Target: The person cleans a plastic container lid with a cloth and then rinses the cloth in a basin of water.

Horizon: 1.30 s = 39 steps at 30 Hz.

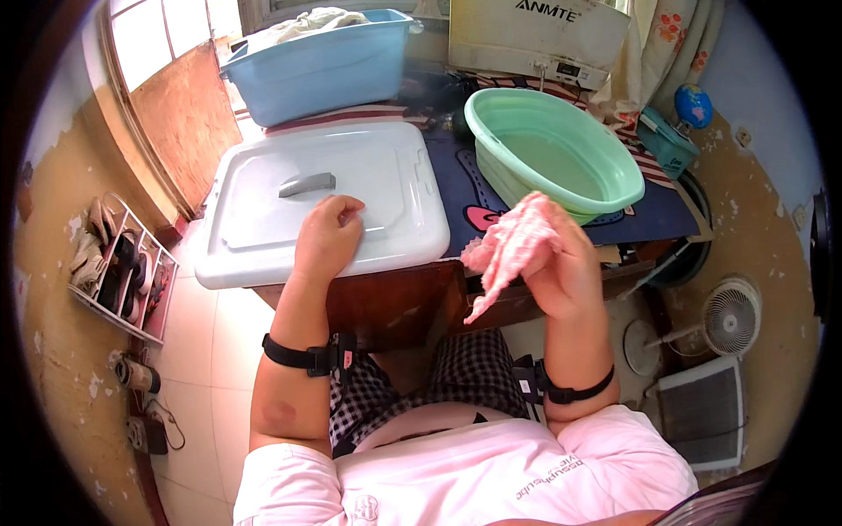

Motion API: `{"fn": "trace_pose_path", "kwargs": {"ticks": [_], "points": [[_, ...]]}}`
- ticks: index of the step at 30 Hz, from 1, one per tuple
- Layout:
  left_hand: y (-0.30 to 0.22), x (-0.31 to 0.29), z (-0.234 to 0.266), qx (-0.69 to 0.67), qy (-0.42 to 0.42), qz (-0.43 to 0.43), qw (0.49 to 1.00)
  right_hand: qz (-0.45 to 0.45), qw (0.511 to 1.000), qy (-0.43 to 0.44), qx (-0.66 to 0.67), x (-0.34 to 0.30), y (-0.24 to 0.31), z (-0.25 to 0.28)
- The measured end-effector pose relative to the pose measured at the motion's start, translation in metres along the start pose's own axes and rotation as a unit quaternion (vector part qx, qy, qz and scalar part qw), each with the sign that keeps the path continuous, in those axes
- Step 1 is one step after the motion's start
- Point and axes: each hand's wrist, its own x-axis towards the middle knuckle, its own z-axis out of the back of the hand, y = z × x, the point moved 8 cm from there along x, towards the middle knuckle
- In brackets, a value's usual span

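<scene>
A crumpled pink cloth hangs from my right hand, whose fingers are closed round it. The cloth is just in front of the near rim of a light green oval basin with water in it. My left hand rests on a large white plastic lid, its fingers curled in and nothing seen in them. Just beyond that hand is the lid's grey handle, which it does not grip.
Behind the lid stands a blue tub piled with pale cloth. A white monitor-like panel is behind the basin. A shoe rack stands at left; a fan and a grey-framed panel are at right.
</scene>
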Motion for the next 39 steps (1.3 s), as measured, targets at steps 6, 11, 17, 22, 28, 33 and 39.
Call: {"fn": "trace_pose_path", "kwargs": {"ticks": [6,11,17,22,28,33,39], "points": [[0.002,0.0,-0.001,-0.01,-0.006,-0.016,1.0,-0.055,0.984,0.151,-0.072,0.007,-0.022,-0.023],[0.001,0.0,-0.003,-0.007,-0.004,-0.013,1.0,0.006,0.993,-0.06,-0.106,0.003,-0.017,0.022],[0.003,0.001,-0.002,-0.017,-0.001,-0.005,1.0,-0.019,0.999,-0.02,-0.046,0.001,-0.013,0.024],[0.009,0.002,-0.003,-0.005,0.005,0.014,1.0,-0.012,0.991,0.096,-0.092,-0.007,-0.008,-0.002],[0.009,0.002,-0.006,-0.028,0.0,-0.025,0.999,-0.069,0.98,0.117,-0.146,-0.017,-0.019,-0.004],[0.009,0.003,-0.006,-0.018,0.003,-0.003,1.0,-0.066,0.979,0.09,-0.169,-0.017,-0.022,0.021],[0.009,0.004,-0.006,-0.016,0.008,-0.001,1.0,-0.058,0.99,0.121,0.036,-0.01,-0.013,0.02]]}}
